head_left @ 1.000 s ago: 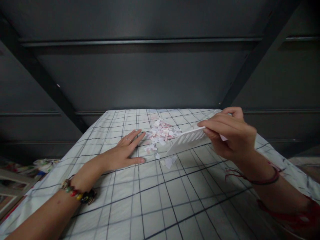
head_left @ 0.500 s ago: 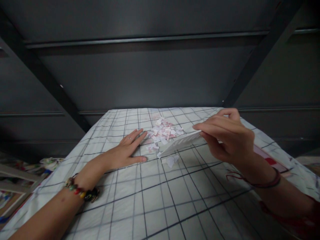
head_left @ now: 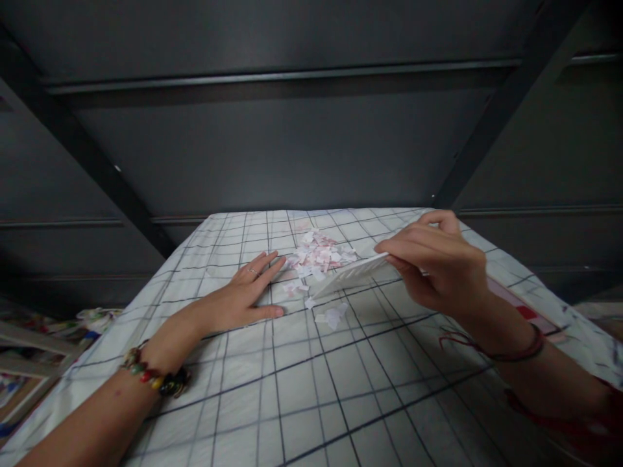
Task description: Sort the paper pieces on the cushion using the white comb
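My left hand (head_left: 248,292) lies flat on the checked cloth (head_left: 243,402), fingers spread, its fingertips beside a heap of torn white and pink paper scraps (head_left: 318,254). Pinched between the thumb and fingers of my right hand (head_left: 433,263) is a thin white card-like sheet (head_left: 348,275) with marks or ridges across its face. The sheet slants, its lower left end down near the cloth by the heap. Closer to me, a few loose paper scraps (head_left: 333,316) lie under the sheet's near side. More stray scraps (head_left: 294,287) sit between my left hand and the sheet.
A pink flat object (head_left: 516,305) with a red patch lies behind my right wrist. Dark panels (head_left: 292,149) with a metal frame rise beyond the cloth's far edge. Down at the left stands a pale shelf (head_left: 34,363) with cluttered items.
My right hand and the white sheet have shifted very slightly left. My left hand stays flat in place, and the heap of scraps looks the same.
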The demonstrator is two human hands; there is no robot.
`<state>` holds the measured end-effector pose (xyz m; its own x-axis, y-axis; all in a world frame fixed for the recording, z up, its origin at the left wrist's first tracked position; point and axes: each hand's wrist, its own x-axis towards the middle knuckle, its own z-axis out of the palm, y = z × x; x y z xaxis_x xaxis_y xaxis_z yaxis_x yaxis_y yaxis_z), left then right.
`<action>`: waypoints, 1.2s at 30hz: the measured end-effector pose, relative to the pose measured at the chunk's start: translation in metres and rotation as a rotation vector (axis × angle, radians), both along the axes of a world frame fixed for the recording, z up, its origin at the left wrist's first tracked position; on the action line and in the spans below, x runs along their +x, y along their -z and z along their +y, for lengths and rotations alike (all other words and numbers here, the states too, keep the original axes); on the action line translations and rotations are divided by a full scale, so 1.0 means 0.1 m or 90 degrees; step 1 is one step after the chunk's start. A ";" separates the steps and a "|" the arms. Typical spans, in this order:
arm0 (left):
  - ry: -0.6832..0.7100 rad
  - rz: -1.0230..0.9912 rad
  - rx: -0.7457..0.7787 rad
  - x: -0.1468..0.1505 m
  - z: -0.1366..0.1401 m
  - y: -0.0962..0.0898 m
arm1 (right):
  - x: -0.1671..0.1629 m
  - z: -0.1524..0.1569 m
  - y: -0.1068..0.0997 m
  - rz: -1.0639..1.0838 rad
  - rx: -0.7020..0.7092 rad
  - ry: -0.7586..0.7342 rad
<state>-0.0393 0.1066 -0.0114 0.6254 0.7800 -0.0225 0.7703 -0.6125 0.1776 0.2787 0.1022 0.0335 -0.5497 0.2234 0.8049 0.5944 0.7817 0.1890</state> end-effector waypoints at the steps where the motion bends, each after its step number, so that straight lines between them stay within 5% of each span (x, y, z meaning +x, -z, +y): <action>1: -0.001 0.001 -0.001 0.00 0.00 0.00 | 0.00 0.00 0.00 -0.007 -0.002 -0.007; 22: 0.057 -0.033 -0.020 0.00 -0.03 -0.03 | 0.06 -0.04 -0.06 0.013 -0.072 -0.053; 30: 0.070 -0.038 -0.048 -0.03 -0.06 -0.04 | 0.20 -0.21 -0.26 -0.071 -0.047 0.064; 36: 0.042 -0.026 -0.075 -0.02 -0.09 -0.09 | 0.27 -0.55 -0.16 -0.087 -0.006 0.137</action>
<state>-0.0409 0.0978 -0.0028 0.6776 0.7305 -0.0850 0.7196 -0.6348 0.2815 0.3060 0.0473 0.0491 -0.5926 0.3541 0.7235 0.7165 0.6421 0.2726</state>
